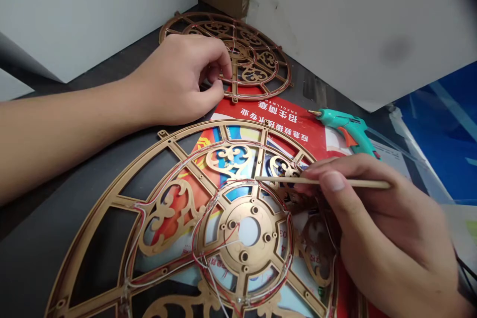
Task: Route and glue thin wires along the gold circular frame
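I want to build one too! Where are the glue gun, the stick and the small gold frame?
Glue gun (345, 125): head view, on its teal body.
Stick (357, 184): head view, on its bare end.
Small gold frame (255, 75): head view, on a carved scroll.

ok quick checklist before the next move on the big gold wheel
Right hand gripping the wooden stick: ok, held in the fingers.
Stick tip over the big gold wheel: ok.
Wires kept to the frame: not ok, some cross openings near the hub.
Glue gun away from the right hand: ok, lying beyond it.
Glue gun hot: cannot tell.
Left hand on the small gold wheel: ok, fingers at its lower edge.
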`<state>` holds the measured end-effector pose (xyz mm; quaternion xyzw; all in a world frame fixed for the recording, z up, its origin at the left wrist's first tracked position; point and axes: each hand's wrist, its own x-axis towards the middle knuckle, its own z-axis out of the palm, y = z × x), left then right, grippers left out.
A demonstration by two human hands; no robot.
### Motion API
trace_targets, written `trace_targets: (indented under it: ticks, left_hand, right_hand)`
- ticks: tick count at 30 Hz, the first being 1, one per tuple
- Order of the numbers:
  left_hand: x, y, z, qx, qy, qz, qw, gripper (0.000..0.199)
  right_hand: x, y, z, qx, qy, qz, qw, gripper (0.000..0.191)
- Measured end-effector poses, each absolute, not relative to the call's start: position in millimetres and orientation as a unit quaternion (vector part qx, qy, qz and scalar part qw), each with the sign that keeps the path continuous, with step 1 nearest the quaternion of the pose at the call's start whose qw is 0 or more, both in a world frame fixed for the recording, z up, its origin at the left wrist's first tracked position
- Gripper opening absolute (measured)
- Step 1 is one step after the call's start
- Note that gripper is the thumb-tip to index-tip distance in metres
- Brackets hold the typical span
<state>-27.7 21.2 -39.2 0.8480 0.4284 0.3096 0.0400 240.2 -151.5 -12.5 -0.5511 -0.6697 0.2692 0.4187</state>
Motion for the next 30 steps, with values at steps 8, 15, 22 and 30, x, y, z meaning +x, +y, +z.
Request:
trace_targets:
  ticks: [8,15,22,30]
  left_hand:
    - [-26,18,-33,0.843,0.455,0.283,0.043,0.03]
    - [-29,13,-35,0.856,0.43,0.284,0.047,0.03]
    - [-20,-12,0,0.895,0.359,0.231,0.128,0.01]
    - [4,-44,24,0.87,0.347,0.028,0.348,0.037]
  right_hand:
    - [240,-143,-12,-0.567,-0.643,0.27,0.44,0.025]
    - [254,-153,-16,-0.461,-0.793,0.187,0.353,0.008]
    - [256,-154,-18,-0.437,-0.808,0.199,0.342,0.016]
    - [256,-155,-19,-0.447,-0.808,0.2,0.327,0.02]
